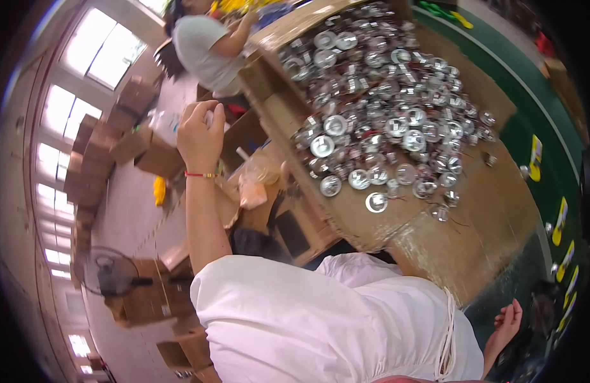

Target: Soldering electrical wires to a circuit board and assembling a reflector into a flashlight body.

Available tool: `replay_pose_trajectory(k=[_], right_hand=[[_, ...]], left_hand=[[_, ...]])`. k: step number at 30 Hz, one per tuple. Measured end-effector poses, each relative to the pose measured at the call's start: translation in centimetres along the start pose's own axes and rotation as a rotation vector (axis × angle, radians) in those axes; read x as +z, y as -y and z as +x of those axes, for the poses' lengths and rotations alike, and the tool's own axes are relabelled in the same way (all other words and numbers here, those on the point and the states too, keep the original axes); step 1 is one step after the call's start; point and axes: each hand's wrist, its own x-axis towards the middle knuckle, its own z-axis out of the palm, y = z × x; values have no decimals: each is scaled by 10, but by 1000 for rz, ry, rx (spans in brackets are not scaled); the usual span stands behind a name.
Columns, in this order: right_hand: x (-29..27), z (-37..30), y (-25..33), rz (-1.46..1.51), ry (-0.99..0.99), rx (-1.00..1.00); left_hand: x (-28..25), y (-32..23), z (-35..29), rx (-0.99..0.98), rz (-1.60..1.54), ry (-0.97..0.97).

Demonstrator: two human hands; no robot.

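Plenty seems undone, clear parts (390, 105) heaped upper right; finished work can't be told. Left hand (201, 135) curls, contents unclear; right hand (505, 323) hangs loosely uncurled.

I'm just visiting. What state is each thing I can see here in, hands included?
Left hand: raised, fingers curled; whether it holds something is unclear.
Right hand: low, fingers loosely bent, nothing visible in it.
Clear round parts: loosely heaped, a few strayed from the pile.
Cardboard: spread beneath the parts, scuffed.
Yellow pieces: lying spaced in a row.
Fan: cannot tell whether it's running.
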Motion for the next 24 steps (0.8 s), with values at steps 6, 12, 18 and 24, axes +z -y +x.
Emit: replay_pose_trajectory(k=[6,12,18,24], right_hand=[[136,-12,51,-85,342,-87],[211,-33,72,-167,679,-205],[237,-43,67,-285,696,-228],[243,-46,64,-290,671,-182]], left_hand=[[14,140,-73,-171,230,279],[88,185,-168,-526,-27,735],[172,155,-186,-921,-310,317],[205,156,-152,-1136,-67,349]])
